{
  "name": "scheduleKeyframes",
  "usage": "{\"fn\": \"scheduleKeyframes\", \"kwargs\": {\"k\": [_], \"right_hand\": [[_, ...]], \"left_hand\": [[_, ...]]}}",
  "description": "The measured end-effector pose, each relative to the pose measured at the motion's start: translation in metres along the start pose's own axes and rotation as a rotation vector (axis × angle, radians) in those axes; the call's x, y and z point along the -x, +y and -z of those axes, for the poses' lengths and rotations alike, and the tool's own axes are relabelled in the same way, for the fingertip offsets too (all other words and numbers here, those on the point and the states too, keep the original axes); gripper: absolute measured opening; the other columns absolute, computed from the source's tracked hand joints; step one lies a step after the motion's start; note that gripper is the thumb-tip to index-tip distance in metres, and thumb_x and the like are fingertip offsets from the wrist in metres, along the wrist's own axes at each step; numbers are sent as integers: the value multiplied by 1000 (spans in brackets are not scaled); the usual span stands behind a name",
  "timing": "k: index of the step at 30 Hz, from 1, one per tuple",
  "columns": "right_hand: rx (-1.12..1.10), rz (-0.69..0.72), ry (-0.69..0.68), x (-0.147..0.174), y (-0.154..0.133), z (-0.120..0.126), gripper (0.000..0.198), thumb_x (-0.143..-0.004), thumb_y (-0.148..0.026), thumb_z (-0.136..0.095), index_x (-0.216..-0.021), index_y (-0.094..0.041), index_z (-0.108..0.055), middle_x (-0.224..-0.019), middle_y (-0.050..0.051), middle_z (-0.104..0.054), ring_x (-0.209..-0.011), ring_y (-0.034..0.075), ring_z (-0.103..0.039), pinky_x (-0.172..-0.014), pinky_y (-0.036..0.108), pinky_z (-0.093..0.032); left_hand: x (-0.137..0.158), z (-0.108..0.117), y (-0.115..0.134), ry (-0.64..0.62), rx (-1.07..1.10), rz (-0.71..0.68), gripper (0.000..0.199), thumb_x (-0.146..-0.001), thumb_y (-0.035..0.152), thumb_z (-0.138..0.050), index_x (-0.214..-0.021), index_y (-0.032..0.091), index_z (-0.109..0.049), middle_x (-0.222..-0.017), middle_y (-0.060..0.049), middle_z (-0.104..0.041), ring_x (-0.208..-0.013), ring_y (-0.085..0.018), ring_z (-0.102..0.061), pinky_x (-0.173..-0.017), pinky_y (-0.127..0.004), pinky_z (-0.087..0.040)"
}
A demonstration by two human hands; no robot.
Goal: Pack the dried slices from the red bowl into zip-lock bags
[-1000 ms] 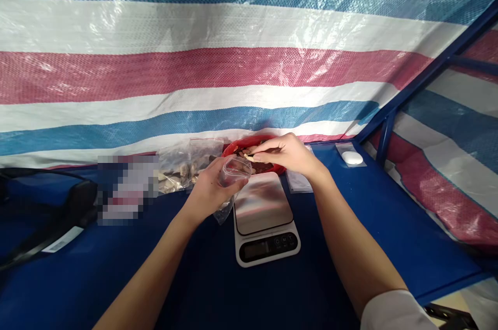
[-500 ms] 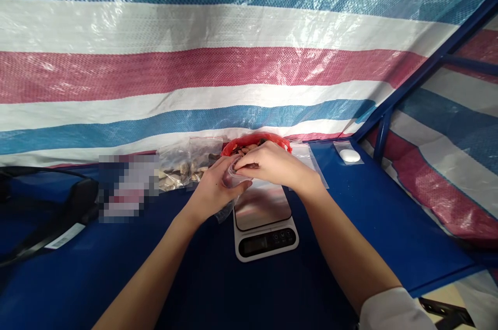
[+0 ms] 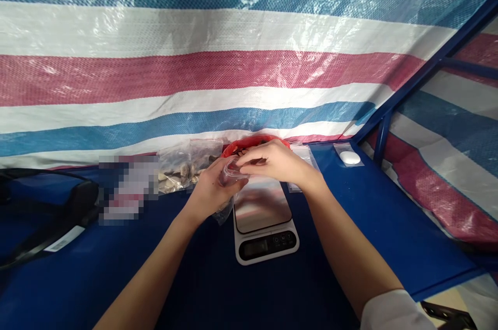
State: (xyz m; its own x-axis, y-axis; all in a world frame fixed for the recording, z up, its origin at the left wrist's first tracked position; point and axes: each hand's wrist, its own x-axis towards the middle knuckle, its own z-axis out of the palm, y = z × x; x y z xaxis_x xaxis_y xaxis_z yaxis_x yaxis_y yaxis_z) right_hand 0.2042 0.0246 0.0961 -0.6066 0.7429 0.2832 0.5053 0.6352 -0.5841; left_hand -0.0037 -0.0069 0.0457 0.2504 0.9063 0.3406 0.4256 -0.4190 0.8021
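Note:
My left hand (image 3: 208, 190) is wrapped round a clear plastic bag (image 3: 230, 177), holding its mouth up over the left edge of a white kitchen scale (image 3: 286, 255). My right hand (image 3: 272, 161) is at the mouth of the bag with its fingers bent together. What those fingers hold, if anything, is too small to make out. Just behind my hands stands a red basket (image 3: 254, 140) with brown, stone-like pieces in it, partly hidden by my right hand. The scale's steel plate (image 3: 262, 210) has nothing lying on it where it shows.
Clear bags of pale and brown stones (image 3: 175, 177) lie left of my hands. Flat clear bags (image 3: 301, 153) lie behind the scale. A white rounded object (image 3: 349, 157) rests at the right, and a black strap-like object (image 3: 78, 200) at the left. Striped sheeting (image 3: 194, 70) hangs behind the blue table.
My right hand has shifted slightly right, and its fingers have drawn back a little from the mouth of the bag. My left hand still holds the bag.

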Motion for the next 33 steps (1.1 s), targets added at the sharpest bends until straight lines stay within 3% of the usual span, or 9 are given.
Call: {"fn": "scheduleKeyframes", "kwargs": {"k": [7,11,16,23,30,33], "right_hand": [[-56,-94,66,5,38,9,20,-92,-26,-67,-106,-26,-82,-110,1,-80,-94,19,-75,-87,29,-54],[64,-176,-30,0,53,-3,20,-90,-22,-66,-102,-27,-82,-103,0,-81,-92,18,-72,-83,28,-50],[274,-210,-153,-8,53,-23,20,-91,-27,-62,-97,-29,-81,-96,-1,-80,-87,19,-69,-71,27,-44],[509,-227,-211,-19,47,-39,26,-96,-41,-57,-99,-27,-79,-103,3,-79,-96,24,-70,-77,31,-45],[504,-274,-216,-25,48,-38,31,-98,-44,-54,-110,-27,-77,-119,5,-76,-107,26,-70,-81,31,-49],[483,-302,-199,-24,52,-37,30,-97,-34,-56,-121,-29,-74,-125,4,-75,-114,25,-67,-86,30,-50]], "left_hand": [[-2,6,-7,78,58,146,47,-81,55,-76,-114,21,-72,-110,-9,-78,-104,-30,-73,-99,-45,-56],[-4,12,-5,94,111,220,56,-76,57,-80,-117,19,-71,-113,-10,-78,-108,-33,-73,-102,-48,-56],[-6,19,-5,96,194,261,61,-74,59,-82,-117,17,-71,-116,-12,-78,-112,-35,-71,-105,-53,-53],[-7,22,0,89,226,259,58,-74,56,-82,-115,17,-72,-118,-11,-77,-115,-33,-70,-108,-50,-51],[-5,22,-5,92,210,258,55,-75,55,-81,-115,19,-72,-119,-11,-77,-115,-34,-70,-108,-51,-50],[-5,22,-8,87,204,257,55,-76,56,-81,-116,19,-72,-119,-11,-77,-114,-33,-70,-108,-50,-50]]}}
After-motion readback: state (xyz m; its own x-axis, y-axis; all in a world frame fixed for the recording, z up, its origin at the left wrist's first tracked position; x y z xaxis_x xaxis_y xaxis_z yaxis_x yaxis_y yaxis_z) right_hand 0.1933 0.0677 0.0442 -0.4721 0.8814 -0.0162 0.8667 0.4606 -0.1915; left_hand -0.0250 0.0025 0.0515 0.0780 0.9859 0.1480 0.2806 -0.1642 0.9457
